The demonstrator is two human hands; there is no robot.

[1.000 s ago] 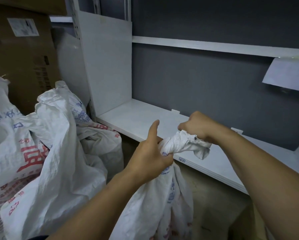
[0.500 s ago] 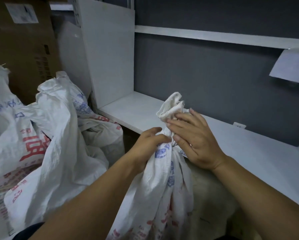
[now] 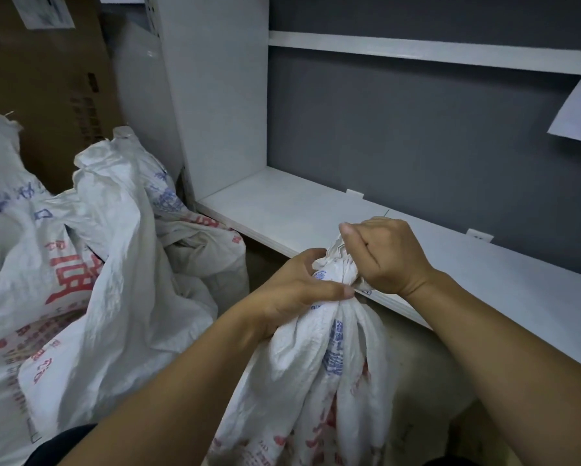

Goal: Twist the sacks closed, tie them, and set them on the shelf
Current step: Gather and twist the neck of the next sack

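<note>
Sack [image 3: 316,381] is held upright just before the shelf [image 3: 282,213] edge, not yet shelved. Left hand [image 3: 292,297] fingers clench the gathered neck, evidently to lock the twist. Right hand [image 3: 383,257] is fisted on the loose top above, probably winding it for tying. Other sacks [image 3: 97,264] slump at left.

Far left: brown cardboard box [image 3: 47,95] w/ white paper label [image 3: 43,10] at top edge, dark print on side. Far centre: grey back panel [image 3: 400,136]. Far right: white paper sheet [image 3: 578,112], tilted, against panel. Near right, low: beige floor [image 3: 416,364].
</note>
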